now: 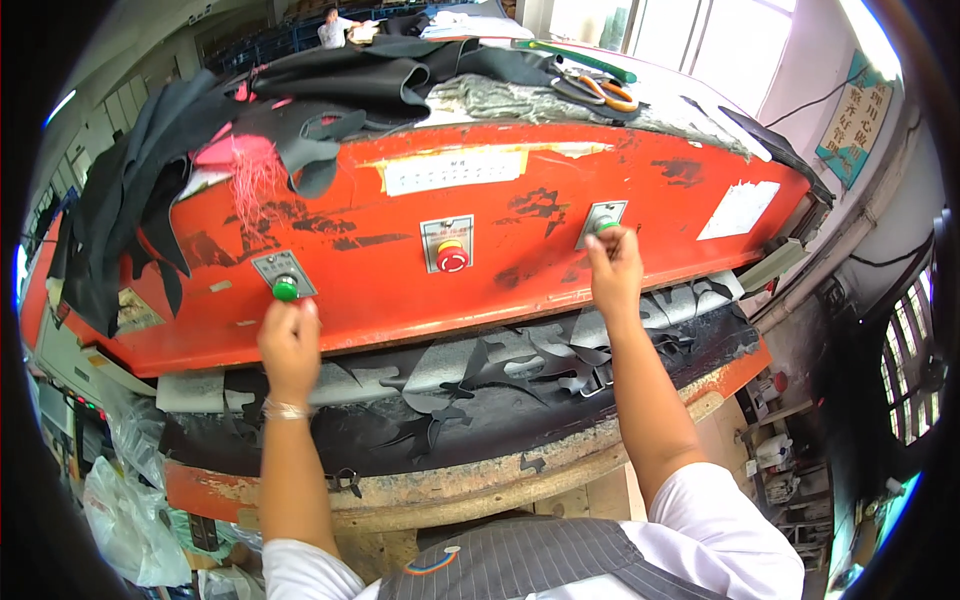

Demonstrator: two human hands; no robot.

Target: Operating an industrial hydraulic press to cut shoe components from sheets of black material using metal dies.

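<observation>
A red machine beam (370,250) stretches across in front of me. My left hand (290,345) is curled closed just below a green push button (286,289) on the left; whether the knuckles touch it I cannot tell. At the right, my right hand (615,268) is also closed, its knuckles and thumb up against a second green push button (606,226), which it partly covers. Between the hands sits a red emergency stop button (452,257) with a yellow collar. Under the beam, cut black sheet scraps (480,370) lie on a dark bed (350,445).
Black sheet material (340,80) with pink fringed cloth (240,155) drapes over the beam's top left. Orange-handled scissors (605,95) lie on top. A worn front ledge (430,500) runs before me. Plastic bags (130,520) hang at left; a person (335,30) is far back.
</observation>
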